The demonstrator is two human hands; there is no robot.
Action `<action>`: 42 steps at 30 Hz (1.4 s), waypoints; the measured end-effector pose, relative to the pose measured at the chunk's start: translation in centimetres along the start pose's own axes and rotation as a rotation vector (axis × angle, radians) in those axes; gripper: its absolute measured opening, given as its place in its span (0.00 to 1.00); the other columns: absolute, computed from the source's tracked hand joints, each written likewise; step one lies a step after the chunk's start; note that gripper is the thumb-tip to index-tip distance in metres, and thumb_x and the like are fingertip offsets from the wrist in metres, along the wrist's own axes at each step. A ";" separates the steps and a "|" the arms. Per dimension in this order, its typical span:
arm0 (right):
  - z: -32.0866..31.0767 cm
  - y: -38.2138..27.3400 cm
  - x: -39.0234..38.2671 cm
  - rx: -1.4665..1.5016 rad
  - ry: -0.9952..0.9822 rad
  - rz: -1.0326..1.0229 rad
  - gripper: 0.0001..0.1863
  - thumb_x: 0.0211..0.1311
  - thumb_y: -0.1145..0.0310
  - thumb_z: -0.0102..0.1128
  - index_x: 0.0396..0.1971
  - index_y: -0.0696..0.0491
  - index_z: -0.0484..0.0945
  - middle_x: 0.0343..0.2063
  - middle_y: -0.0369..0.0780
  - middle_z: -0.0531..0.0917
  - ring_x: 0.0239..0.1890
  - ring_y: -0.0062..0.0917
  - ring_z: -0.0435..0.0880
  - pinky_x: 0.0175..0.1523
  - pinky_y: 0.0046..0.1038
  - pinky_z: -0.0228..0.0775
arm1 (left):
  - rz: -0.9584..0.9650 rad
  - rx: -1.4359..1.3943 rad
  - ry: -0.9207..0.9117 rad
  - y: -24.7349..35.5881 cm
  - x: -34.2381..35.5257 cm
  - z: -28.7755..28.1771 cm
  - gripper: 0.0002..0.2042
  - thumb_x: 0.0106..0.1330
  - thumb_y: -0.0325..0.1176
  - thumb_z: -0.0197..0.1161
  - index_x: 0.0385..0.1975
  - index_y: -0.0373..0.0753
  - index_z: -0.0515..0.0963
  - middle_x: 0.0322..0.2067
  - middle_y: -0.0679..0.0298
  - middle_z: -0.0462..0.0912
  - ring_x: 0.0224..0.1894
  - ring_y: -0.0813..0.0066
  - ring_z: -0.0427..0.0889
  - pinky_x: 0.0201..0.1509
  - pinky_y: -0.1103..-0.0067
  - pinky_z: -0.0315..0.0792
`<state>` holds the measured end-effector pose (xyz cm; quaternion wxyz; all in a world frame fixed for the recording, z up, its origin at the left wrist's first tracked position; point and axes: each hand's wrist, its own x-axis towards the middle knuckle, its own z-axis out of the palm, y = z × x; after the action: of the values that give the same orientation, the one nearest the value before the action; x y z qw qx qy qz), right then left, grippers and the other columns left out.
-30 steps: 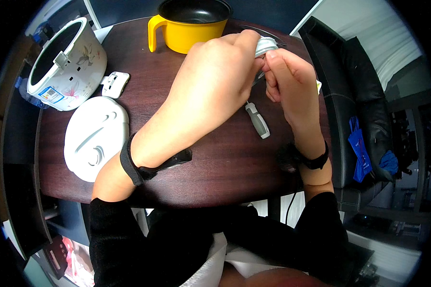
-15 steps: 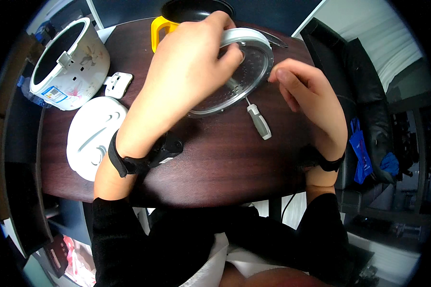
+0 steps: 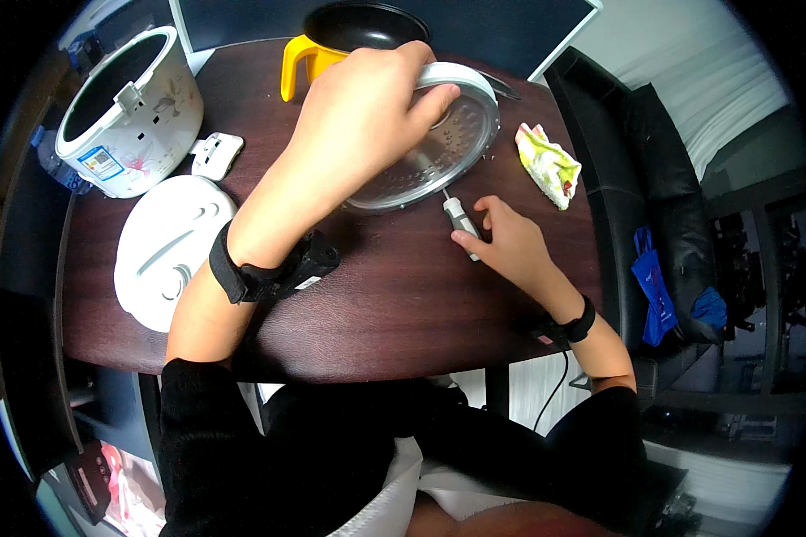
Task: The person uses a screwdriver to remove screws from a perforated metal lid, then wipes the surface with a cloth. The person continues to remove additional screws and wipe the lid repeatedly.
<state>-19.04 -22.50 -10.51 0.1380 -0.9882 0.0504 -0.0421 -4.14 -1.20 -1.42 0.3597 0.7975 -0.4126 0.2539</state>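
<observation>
My left hand (image 3: pixel 367 112) is closed on the white upper edge of a round, see-through perforated lid (image 3: pixel 467 127), holding it tilted over the table. Part of that lid is hidden behind the hand. A grey and white screwdriver (image 3: pixel 457 213) lies below the lid, its shaft tip running under the rim. Around the screwdriver's handle my right hand (image 3: pixel 518 249) is open, with thumb and forefinger apart. The thumb overlaps the handle in the picture; whether it touches cannot be made out.
At the left are a floral white rice cooker body (image 3: pixel 157 148), a white cover (image 3: pixel 166 255) and a small white part (image 3: pixel 217 156). A black bowl (image 3: pixel 367 29) with a yellow handle (image 3: pixel 294 67) stands behind. A crumpled yellow-green cloth (image 3: pixel 548 168) lies right. A black sofa (image 3: pixel 600 143) adjoins the table.
My right hand has moved down and left to the screwdriver, uncovering the cloth. My left hand still holds the lid. The view has shifted slightly.
</observation>
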 end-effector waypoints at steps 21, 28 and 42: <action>-13.1 -0.8 -4.8 0.555 0.011 0.045 0.16 0.57 0.75 0.66 0.45 0.56 0.74 0.35 0.33 0.80 0.39 0.14 0.75 0.46 0.18 0.66 | 0.053 -0.070 -0.005 -1.3 0.2 -0.4 0.15 0.60 0.39 0.65 0.35 0.32 0.78 0.25 0.46 0.81 0.31 0.50 0.83 0.36 0.66 0.75; -13.0 -2.9 -2.7 0.195 0.275 -0.178 0.13 0.56 0.72 0.68 0.41 0.58 0.77 0.32 0.40 0.83 0.35 0.19 0.81 0.42 0.21 0.71 | 0.037 -0.113 -0.041 -0.9 0.3 -0.5 0.16 0.60 0.40 0.65 0.37 0.31 0.78 0.25 0.45 0.81 0.31 0.50 0.83 0.36 0.66 0.74; -13.2 -3.8 -2.5 -0.121 0.470 -0.356 0.16 0.49 0.75 0.71 0.38 0.57 0.78 0.29 0.44 0.80 0.30 0.35 0.83 0.35 0.27 0.73 | 0.058 -0.131 -0.028 -0.7 0.1 -0.5 0.15 0.61 0.38 0.65 0.38 0.32 0.78 0.24 0.46 0.81 0.30 0.50 0.83 0.34 0.66 0.75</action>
<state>-22.48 -22.15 3.03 0.0539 -0.9511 -0.0907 -0.2902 -3.56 -0.57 -1.34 0.3977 0.7635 -0.4563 0.2253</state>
